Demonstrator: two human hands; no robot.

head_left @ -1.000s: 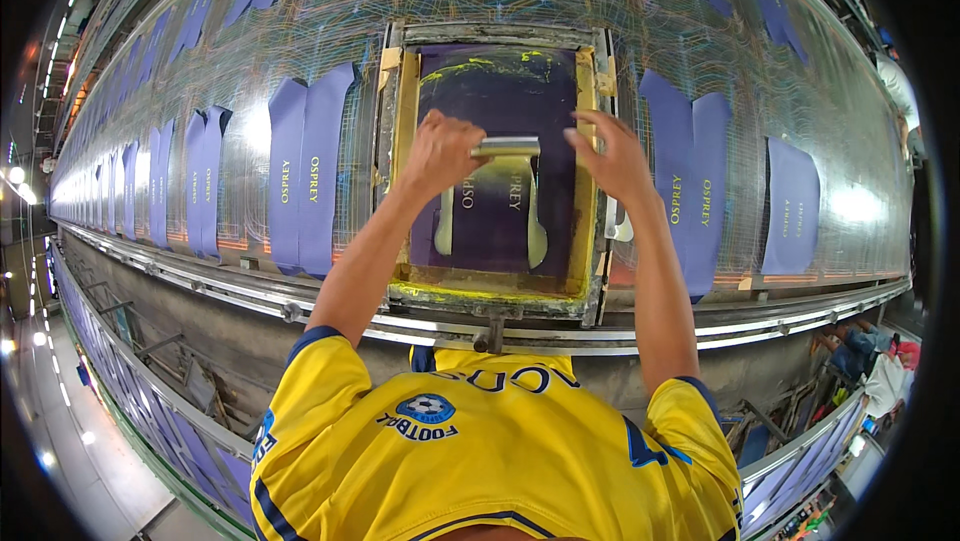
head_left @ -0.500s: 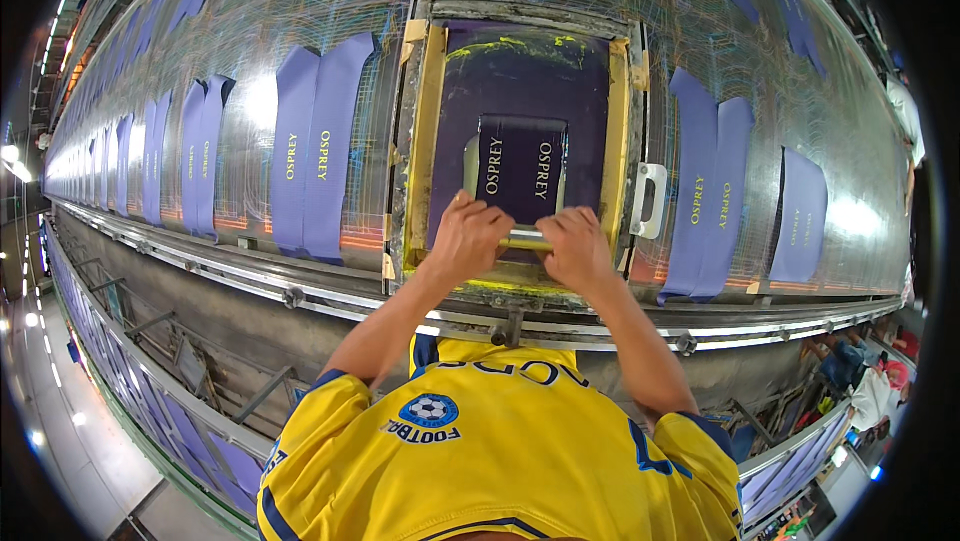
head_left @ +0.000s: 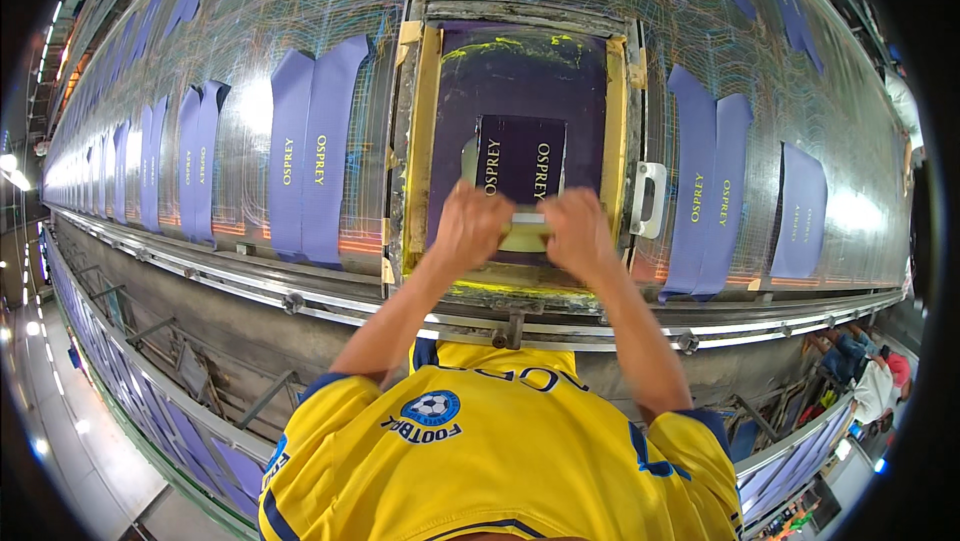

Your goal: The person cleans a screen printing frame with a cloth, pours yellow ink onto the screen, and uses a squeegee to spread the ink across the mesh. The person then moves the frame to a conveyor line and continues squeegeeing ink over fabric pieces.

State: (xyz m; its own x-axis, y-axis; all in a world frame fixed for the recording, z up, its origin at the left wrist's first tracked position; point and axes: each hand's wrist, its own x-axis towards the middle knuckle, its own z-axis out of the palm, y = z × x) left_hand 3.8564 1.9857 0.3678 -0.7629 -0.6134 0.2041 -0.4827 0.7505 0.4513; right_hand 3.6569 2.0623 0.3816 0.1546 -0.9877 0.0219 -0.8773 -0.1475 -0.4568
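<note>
A screen-printing frame [head_left: 425, 131] with tape-covered inner sides lies flat on the long table before me. Its dark purple mesh [head_left: 530, 76] bears yellow ink smears and a darker rectangle with lettering. Both my hands are closed around the bar of a squeegee [head_left: 527, 238], which rests on the near half of the mesh. My left hand [head_left: 470, 226] grips one end and my right hand [head_left: 577, 233] the other, slightly blurred. Between them the squeegee's pale top and yellowish blade show; the fingers hide its ends.
Purple fabric pieces [head_left: 335, 131] with yellow lettering lie in rows left of the frame. More fabric pieces [head_left: 690, 191] lie to the right, past the frame's white handle [head_left: 649, 203]. A metal rail [head_left: 480, 334] runs along the table's near edge. People [head_left: 870, 381] are at far right.
Both hands have pushed the squeegee a little farther from me over the mesh, toward the lettered rectangle. The frame has stayed in place.
</note>
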